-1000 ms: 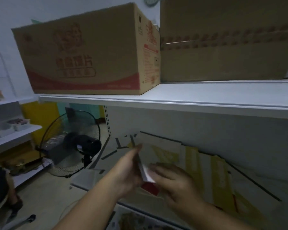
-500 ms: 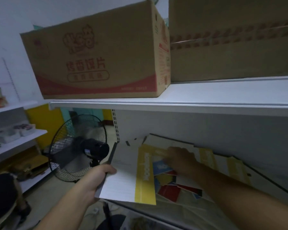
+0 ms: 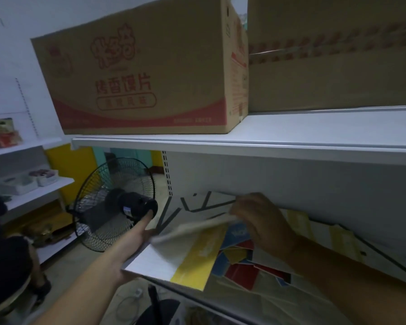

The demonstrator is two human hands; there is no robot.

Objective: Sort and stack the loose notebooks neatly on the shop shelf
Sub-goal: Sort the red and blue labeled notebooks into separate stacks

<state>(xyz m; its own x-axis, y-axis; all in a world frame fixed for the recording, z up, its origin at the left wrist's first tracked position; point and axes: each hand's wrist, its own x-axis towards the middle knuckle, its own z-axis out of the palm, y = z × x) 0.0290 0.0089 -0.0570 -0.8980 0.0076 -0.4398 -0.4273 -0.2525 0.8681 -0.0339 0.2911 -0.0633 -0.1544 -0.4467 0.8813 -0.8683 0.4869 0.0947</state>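
Head view: at 7 o'clock the left hand (image 3: pixel 131 247) grips a yellow-banded notebook (image 3: pixel 174 261) overhanging the shelf (image 3: pixel 197 299) edge. At 4 o'clock the right hand (image 3: pixel 260 221) pinches a limp notebook (image 3: pixel 192 228) (visibly bowed). Likely risks: sagging pages crease, or the overhanging one slides off.

My feed is dim and bluish, the upper shelf (image 3: pixel 244 146) shadowing everything beneath, straight lines bowing at the frame edges, and the lifted notebook page (image 3: pixel 192 229) smeared by motion blur.
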